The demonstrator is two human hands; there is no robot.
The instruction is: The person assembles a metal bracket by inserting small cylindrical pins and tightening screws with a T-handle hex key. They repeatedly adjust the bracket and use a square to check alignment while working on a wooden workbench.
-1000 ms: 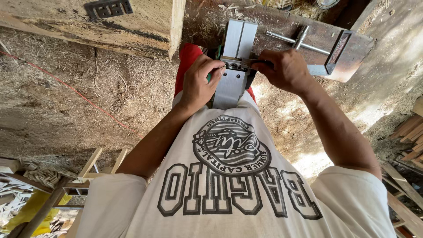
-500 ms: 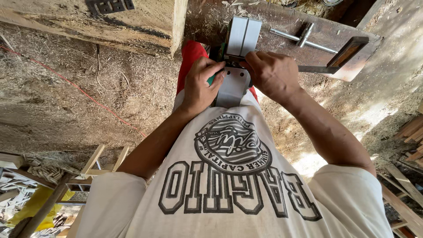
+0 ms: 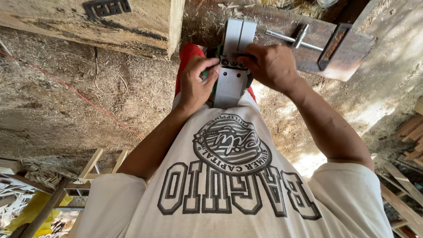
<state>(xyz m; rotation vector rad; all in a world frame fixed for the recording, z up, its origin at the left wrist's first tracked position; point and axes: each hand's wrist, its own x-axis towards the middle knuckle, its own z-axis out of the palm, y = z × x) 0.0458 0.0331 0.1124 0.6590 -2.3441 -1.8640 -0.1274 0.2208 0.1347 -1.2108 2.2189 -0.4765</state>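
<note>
Sawdust and wood shavings cover the dirt ground of an outdoor workshop, seen from above past a white printed T-shirt (image 3: pixel 229 194). Nearest the body, both forearms reach fwd to a silver metal power tool (image 3: pixel 231 66), prob a hand planer turned base-up, propped against the lap and red shorts (image 3: pixel 187 57), likely so its flat sole faces the person. Left hand (image 3: pixel 196 83) is curled round the tool's left edge w/ fingers closed on it, seemingly steadying it. Right hand (image 3: pixel 269 66) sits on the right side, fingers pinched narrow round a thin dark tool (image 3: pixel 244 56), maybe a key or driver, tip at the small bolts across the sole; can't tell which exactly. Just beyond, a metal T-handle wrench (image 3: pixel 295 39) lies on a worn plank (image 3: pixel 343 53), w/in reach. Further left, a thick timber beam (image 3: pixel 88 22) and a red cord (image 3: pixel 66 83) across the ground
</note>
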